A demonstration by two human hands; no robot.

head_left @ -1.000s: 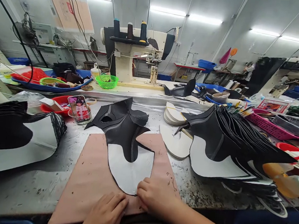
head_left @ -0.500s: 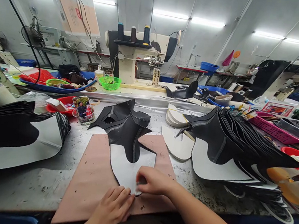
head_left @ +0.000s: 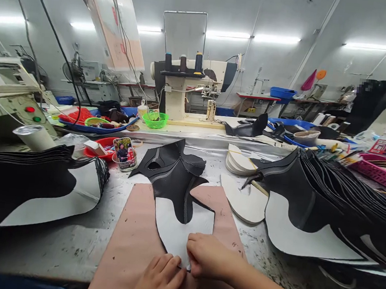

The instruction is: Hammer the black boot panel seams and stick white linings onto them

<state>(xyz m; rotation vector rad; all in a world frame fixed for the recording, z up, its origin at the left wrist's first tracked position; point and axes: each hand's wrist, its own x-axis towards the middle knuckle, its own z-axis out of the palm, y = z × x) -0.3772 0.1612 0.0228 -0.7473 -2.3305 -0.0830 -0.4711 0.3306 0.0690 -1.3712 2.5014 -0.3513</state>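
Note:
A black leather boot upper [head_left: 183, 180] with a white section [head_left: 173, 227] lies flat on a pinkish-tan sheet [head_left: 131, 239]. At the near tip of the white section, my left hand [head_left: 161, 279] has its fingers bent together over the edge. My right hand [head_left: 210, 259] is closed beside it, fingers curled in a pinch on the same edge, thumb side partly hidden. Both hands almost touch each other. A matching stack of black-and-white uppers [head_left: 288, 223] sits to the right, and another stack [head_left: 36, 188] to the left.
Cream shaped pieces [head_left: 247, 203] lie between the work and the right stack. A phone [head_left: 123, 152] leans in a cup by a red bowl [head_left: 101, 147]. Behind stand a sewing machine [head_left: 185, 84], a green basket [head_left: 154, 120] and a blue tray [head_left: 101, 130]. A pink basket [head_left: 383, 176] is far right.
The camera view has swung left and up, so everything appears shifted right and lower. My right hand has moved closer to the near edge, its fingers now more tightly curled.

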